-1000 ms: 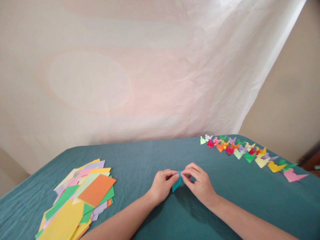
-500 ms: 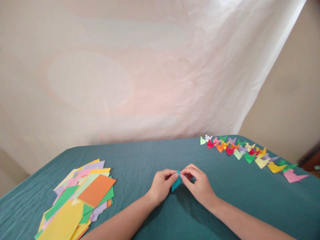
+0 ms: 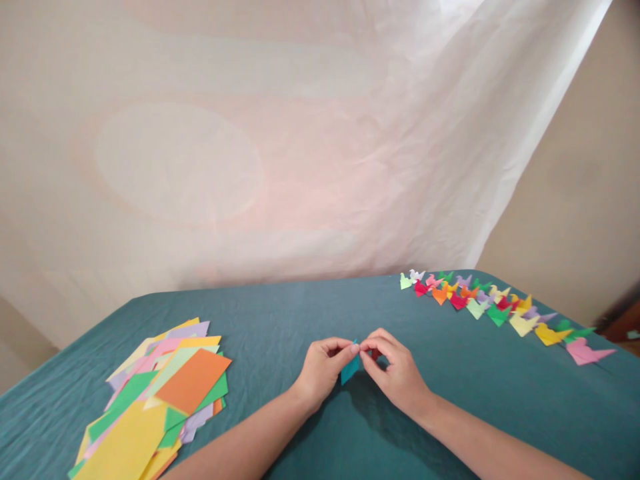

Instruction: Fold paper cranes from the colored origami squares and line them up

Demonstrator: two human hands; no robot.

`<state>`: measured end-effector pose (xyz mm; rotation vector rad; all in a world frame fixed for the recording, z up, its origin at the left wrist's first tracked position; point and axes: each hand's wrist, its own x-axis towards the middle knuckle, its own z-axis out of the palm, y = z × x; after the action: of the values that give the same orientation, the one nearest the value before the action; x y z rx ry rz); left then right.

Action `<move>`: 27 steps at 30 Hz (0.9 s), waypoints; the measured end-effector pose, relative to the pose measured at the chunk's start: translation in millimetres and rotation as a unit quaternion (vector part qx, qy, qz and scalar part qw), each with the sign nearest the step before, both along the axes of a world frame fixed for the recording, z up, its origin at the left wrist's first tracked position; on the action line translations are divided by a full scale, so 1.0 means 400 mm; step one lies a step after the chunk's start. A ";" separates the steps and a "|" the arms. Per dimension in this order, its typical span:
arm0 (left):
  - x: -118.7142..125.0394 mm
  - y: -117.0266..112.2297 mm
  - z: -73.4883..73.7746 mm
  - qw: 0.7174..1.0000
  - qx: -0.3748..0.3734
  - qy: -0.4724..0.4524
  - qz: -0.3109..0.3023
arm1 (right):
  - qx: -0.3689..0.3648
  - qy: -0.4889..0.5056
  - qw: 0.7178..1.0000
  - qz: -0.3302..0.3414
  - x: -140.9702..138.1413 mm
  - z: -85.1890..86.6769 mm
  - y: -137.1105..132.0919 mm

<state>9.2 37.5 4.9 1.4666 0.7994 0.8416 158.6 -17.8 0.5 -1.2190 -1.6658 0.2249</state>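
Observation:
A small folded piece of blue paper (image 3: 350, 371) is held up between my hands, just above the green cloth. My left hand (image 3: 325, 367) pinches its upper part between thumb and forefinger. From the other side, the thumb and fingertips of my right hand (image 3: 393, 363) are closed together at the paper's top right edge. My fingers cover much of the top fold, so its exact shape is hidden. The lower part of the paper hangs down as a slanted flap.
On the left of the cloth-covered table (image 3: 280, 313) lies a loose pile of coloured paper sheets (image 3: 193, 383). Rows of small folded paper birds (image 3: 497, 315) in many colours run along the right edge. A pale cloth sheet (image 3: 300, 167) hangs behind the table.
My fingertips have shifted slightly at the top of the blue paper, covering more of it. The paper has moved a touch to the left. The pile and the paper birds stay put.

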 end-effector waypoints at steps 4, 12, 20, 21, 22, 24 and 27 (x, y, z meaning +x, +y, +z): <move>0.000 0.001 -0.001 1.000 -0.018 -0.006 0.004 | 0.007 0.002 1.000 -0.006 -0.003 -0.002 0.000; 0.000 0.008 -0.004 0.998 -0.052 -0.032 0.003 | -0.013 0.005 1.000 -0.011 -0.006 -0.004 0.000; -0.002 0.006 0.004 0.999 -0.036 -0.026 -0.015 | -0.024 0.010 1.000 -0.003 -0.007 -0.010 -0.002; -0.001 0.005 0.006 0.999 -0.032 -0.025 -0.017 | -0.027 0.009 1.000 0.001 -0.007 -0.010 -0.003; 0.000 0.003 0.008 0.999 -0.028 -0.025 -0.019 | -0.029 0.009 1.000 0.005 -0.007 -0.010 -0.003; 0.002 0.000 0.010 0.999 -0.021 -0.023 -0.018 | -0.035 0.008 0.999 0.012 -0.007 -0.009 -0.003; 0.002 -0.002 0.011 1.000 -0.020 -0.020 -0.008 | -0.040 0.012 0.999 0.014 -0.008 -0.007 -0.003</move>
<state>10.1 36.8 9.4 1.4154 0.7686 0.8363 155.5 -19.0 -2.4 -1.2476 -1.6678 0.3244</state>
